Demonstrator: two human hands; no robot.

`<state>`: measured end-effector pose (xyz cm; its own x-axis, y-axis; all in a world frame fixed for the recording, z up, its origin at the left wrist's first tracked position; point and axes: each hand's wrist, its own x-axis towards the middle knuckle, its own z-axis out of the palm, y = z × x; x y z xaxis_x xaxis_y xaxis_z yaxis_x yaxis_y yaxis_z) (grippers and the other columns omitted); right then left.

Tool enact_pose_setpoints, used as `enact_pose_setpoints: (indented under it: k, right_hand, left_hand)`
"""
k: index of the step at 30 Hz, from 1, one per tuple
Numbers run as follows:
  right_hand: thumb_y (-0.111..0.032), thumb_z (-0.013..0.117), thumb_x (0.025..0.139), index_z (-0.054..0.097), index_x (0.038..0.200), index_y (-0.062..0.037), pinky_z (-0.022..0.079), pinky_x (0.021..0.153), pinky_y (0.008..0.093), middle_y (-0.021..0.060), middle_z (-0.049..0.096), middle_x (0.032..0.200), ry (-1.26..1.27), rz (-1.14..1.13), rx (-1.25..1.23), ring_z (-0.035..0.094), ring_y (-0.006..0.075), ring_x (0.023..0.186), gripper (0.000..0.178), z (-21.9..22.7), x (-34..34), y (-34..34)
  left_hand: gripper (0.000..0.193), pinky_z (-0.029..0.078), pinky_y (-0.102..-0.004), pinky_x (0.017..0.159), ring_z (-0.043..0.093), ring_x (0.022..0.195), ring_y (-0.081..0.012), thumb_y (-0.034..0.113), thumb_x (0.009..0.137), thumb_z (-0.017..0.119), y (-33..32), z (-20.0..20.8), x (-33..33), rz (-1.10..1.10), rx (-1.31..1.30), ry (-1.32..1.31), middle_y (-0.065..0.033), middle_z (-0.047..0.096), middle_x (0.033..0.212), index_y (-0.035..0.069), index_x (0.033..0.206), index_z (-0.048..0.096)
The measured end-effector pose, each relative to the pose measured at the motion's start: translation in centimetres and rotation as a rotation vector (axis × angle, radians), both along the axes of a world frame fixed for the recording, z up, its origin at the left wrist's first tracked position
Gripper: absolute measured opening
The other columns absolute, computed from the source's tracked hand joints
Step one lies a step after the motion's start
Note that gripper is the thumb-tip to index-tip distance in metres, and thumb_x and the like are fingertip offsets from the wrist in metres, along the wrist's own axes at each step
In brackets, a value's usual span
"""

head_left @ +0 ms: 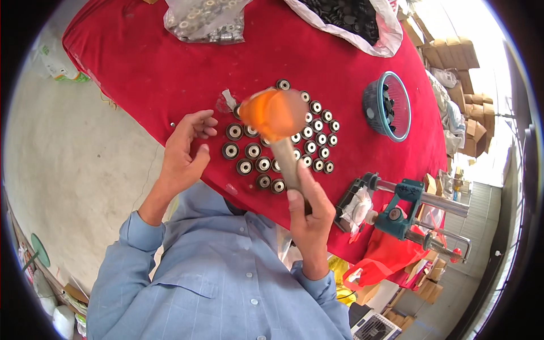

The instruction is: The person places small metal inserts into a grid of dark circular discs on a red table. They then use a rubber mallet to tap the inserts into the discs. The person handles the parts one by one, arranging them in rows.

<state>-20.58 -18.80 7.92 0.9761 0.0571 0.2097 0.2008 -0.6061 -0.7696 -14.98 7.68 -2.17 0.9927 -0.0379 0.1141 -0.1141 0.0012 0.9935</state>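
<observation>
My right hand [310, 218] is closed around the pale handle of a mallet [274, 113] with an orange head. The mallet is raised over a group of small round wheels [263, 164], black-rimmed with silvery metal centres, laid out in rough rows on the red cloth. Its head and handle hide some of them. My left hand [190, 147] is left of the wheels, fingers loosely bent and thumb apart, with nothing in it. A scrap of clear plastic [229, 99] lies beyond its fingertips.
A blue-rimmed basket [409, 110] with black pieces stands at the right. Far back lie a clear bag [221, 25] of metal parts and a white sack [390, 42] of black pieces. A green clamp-like press [408, 204] sits at the table's right edge.
</observation>
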Motion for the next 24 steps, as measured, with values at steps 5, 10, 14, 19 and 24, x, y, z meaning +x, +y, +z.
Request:
enact_pose_setpoints:
  k: [5, 10, 14, 19, 24]
  right_hand:
    - [-0.002, 0.071, 0.098, 0.066, 0.151, -0.013, 0.055, 0.069, 0.038, 0.0143, 0.07, 0.092, 0.06, -0.038, -0.176, 0.065, 0.0235, 0.073, 0.054, -1.5, 1.9, 0.6]
    - [-0.001, 0.072, 0.096, 0.065, 0.152, -0.0149, 0.055, 0.07, 0.0381, 0.0144, 0.069, 0.088, 0.024, -0.068, -0.059, 0.066, 0.0219, 0.075, 0.059, -0.7, 0.6, -0.7]
    - [0.001, 0.072, 0.095, 0.064, 0.153, -0.0119, 0.054, 0.068, 0.0371, 0.0144, 0.067, 0.088, 0.097, -0.046, -0.141, 0.064, 0.0226, 0.074, 0.061, -0.9, -0.9, -0.8]
    - [0.0, 0.073, 0.095, 0.063, 0.154, -0.0128, 0.053, 0.067, 0.0362, 0.0132, 0.062, 0.086, 0.084, -0.062, -0.133, 0.061, 0.023, 0.07, 0.061, -0.6, -1.4, -0.9]
    - [-0.005, 0.075, 0.096, 0.065, 0.153, -0.0191, 0.053, 0.063, 0.0376, 0.0139, 0.063, 0.085, 0.12, 0.003, -0.204, 0.059, 0.0249, 0.066, 0.06, -0.9, -1.7, 1.2]
  left_hand:
    - [0.071, 0.052, -0.0361, 0.102, 0.065, 0.113, -0.022, -0.006, 0.081, 0.07, -0.7, 1.6, 0.3, -0.058, 0.309, -0.129, -0.0128, 0.063, 0.135, 0.002, 0.149, 0.054]
    - [0.075, 0.055, -0.0382, 0.098, 0.067, 0.11, -0.0262, -0.002, 0.077, 0.08, -1.0, 1.2, 0.0, -0.051, 0.399, -0.165, -0.0148, 0.063, 0.135, 0.002, 0.147, 0.055]
    - [0.077, 0.056, -0.039, 0.097, 0.067, 0.109, -0.027, 0.0, 0.075, 0.083, -1.0, 0.8, 0.0, -0.05, 0.464, -0.199, -0.0153, 0.063, 0.136, 0.002, 0.147, 0.055]
    - [0.081, 0.056, -0.039, 0.097, 0.067, 0.11, -0.0266, 0.002, 0.075, 0.087, -1.1, 0.6, 0.2, -0.072, 0.433, -0.212, -0.0153, 0.062, 0.138, 0.004, 0.149, 0.054]
    - [0.098, 0.056, -0.0392, 0.095, 0.066, 0.107, -0.0247, 0.005, 0.072, 0.093, -0.9, 1.1, 0.0, -0.023, 0.405, -0.178, -0.0156, 0.054, 0.148, 0.005, 0.157, 0.045]
